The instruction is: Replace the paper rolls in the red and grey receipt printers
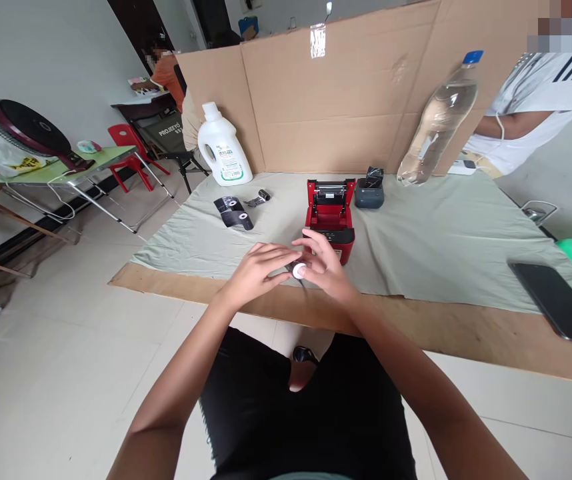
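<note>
Head view: the left hand [263, 270] and the right hand [327, 267] meet near the front edge of the desk [441, 240], their fingers closed narrowly around a small dark roll [297, 269] with a white end, the right thumb against that end. Just beyond stands a red device [330, 217], lid raised, a dark grey case [369, 194] beside it. Black film [236, 215] lies toward the left edge near a smaller roll [265, 195]. A white jug [226, 153] stands by the far left corner; a phone [561, 300] lies near the front right corner.
</note>
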Available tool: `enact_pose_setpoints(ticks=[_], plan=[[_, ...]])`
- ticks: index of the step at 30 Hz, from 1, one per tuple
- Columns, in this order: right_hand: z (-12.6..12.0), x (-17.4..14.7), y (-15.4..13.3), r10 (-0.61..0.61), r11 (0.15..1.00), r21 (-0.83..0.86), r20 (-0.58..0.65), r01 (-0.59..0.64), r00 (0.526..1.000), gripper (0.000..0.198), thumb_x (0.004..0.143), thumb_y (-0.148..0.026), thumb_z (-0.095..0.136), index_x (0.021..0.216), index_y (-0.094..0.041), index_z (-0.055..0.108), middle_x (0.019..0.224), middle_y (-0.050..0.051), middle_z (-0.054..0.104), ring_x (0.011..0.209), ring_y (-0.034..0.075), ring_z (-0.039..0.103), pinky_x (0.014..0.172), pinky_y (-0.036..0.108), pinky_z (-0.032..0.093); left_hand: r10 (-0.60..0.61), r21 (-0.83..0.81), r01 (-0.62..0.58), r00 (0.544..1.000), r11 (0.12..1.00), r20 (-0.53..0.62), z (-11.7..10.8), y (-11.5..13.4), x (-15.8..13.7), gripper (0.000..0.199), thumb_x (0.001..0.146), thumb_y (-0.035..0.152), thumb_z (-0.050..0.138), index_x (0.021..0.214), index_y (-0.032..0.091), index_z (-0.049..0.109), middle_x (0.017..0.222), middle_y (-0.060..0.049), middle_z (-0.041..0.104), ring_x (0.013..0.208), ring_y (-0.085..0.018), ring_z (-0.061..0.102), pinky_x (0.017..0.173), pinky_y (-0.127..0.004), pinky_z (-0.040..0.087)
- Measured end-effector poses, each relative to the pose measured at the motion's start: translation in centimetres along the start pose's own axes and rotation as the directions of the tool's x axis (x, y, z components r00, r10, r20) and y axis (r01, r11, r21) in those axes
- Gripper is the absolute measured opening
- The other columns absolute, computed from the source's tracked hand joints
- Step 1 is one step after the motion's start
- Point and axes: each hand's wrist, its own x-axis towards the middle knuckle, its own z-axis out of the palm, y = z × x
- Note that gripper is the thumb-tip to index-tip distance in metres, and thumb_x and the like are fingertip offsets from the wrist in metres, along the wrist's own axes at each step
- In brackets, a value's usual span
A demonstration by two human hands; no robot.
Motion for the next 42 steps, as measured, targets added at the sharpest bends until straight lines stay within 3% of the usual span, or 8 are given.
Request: enact_pose_setpoints(ticks=[7,11,13,18,24,31,35,42], plan=[[0.0,-0.1,-0.1,-0.002,0.994,-0.109,0.017,0.004,1.000,0.076,0.081,-0.039,0.083,0.146,-0.029,0.045,0.142,0.010,0.059,0.116,0.023,0.068,0.101,0.042,0.056,-0.167,-0.056,0.159,0.969,0.986,-0.183,1.6,0.6,-0.6,0.040,0.095,0.030,0.067,0.134,0.024,0.066,0.109,-0.007,0.079,0.098,-0.023,0.073,0.093,-0.039,0.050],[0.0,0.4,0.0,-0.083,0.953,-0.298,-0.057,0.062,0.995,0.029,0.091,-0.035,0.071,0.116,-0.023,0.067,0.114,0.007,0.073,0.101,0.022,0.070,0.090,0.038,0.055,-0.501,-0.352,0.424,0.850,0.835,-0.163,2.2,1.1,-1.4,0.048,0.089,0.036,0.073,0.132,0.021,0.059,0.108,-0.008,0.077,0.102,-0.023,0.071,0.075,-0.030,0.054],[-0.2,0.6,0.0,-0.102,0.912,-0.404,-0.049,0.074,0.994,0.016,0.095,-0.036,0.064,0.094,-0.021,0.070,0.093,0.005,0.073,0.087,0.021,0.067,0.079,0.035,0.051,-0.569,-0.495,0.436,0.808,0.752,-0.153,2.8,1.1,-1.7,0.043,0.088,0.038,0.074,0.124,0.019,0.061,0.108,-0.008,0.076,0.103,-0.022,0.071,0.080,-0.030,0.056],[-0.3,0.6,-0.4,-0.034,0.883,-0.470,-0.021,0.020,0.999,0.036,0.096,-0.042,0.061,0.070,-0.019,0.057,0.068,0.000,0.055,0.066,0.015,0.047,0.063,0.030,0.035,-0.528,-0.662,0.259,0.814,0.704,-0.242,4.4,1.3,-1.8,0.041,0.090,0.045,0.074,0.122,0.018,0.068,0.118,-0.010,0.072,0.111,-0.023,0.068,0.098,-0.036,0.054],[-0.4,0.5,-0.6,-0.012,0.909,-0.416,-0.062,-0.015,0.998,0.036,0.092,-0.044,0.065,0.070,-0.019,0.051,0.067,-0.002,0.048,0.067,0.013,0.043,0.062,0.027,0.032,-0.575,-0.711,0.306,0.801,0.633,-0.167,5.9,2.3,-1.9,0.053,0.099,0.053,0.060,0.142,0.022,0.057,0.141,-0.013,0.065,0.131,-0.026,0.062,0.110,-0.041,0.051],[-0.2,0.6,0.3,-0.022,0.915,-0.404,-0.034,0.007,0.999,0.037,0.085,-0.038,0.072,0.063,-0.019,0.049,0.063,-0.004,0.042,0.064,0.011,0.038,0.060,0.027,0.026,-0.541,-0.614,0.316,0.812,0.723,-0.219,5.7,1.8,-1.5,0.043,0.093,0.051,0.070,0.122,0.020,0.071,0.123,-0.012,0.066,0.119,-0.025,0.063,0.107,-0.041,0.051],[-0.1,0.6,0.7,0.003,0.902,-0.431,-0.046,-0.023,0.999,0.041,0.083,-0.044,0.076,0.062,-0.019,0.051,0.062,-0.004,0.044,0.063,0.011,0.039,0.059,0.027,0.027,-0.550,-0.665,0.338,0.824,0.666,-0.132,5.5,1.5,-1.4,0.044,0.099,0.054,0.060,0.121,0.019,0.074,0.109,-0.010,0.071,0.106,-0.023,0.067,0.098,-0.039,0.055],[-0.3,1.0,1.1,0.123,0.948,-0.288,-0.052,-0.133,0.991,0.031,0.086,-0.045,0.072,0.076,-0.020,0.057,0.070,-0.001,0.062,0.067,0.016,0.059,0.062,0.028,0.042,-0.723,-0.682,0.429,0.656,0.592,-0.216,6.6,1.4,-1.5,0.054,0.102,0.058,0.051,0.138,0.021,0.066,0.136,-0.011,0.070,0.120,-0.024,0.067,0.099,-0.036,0.058]])
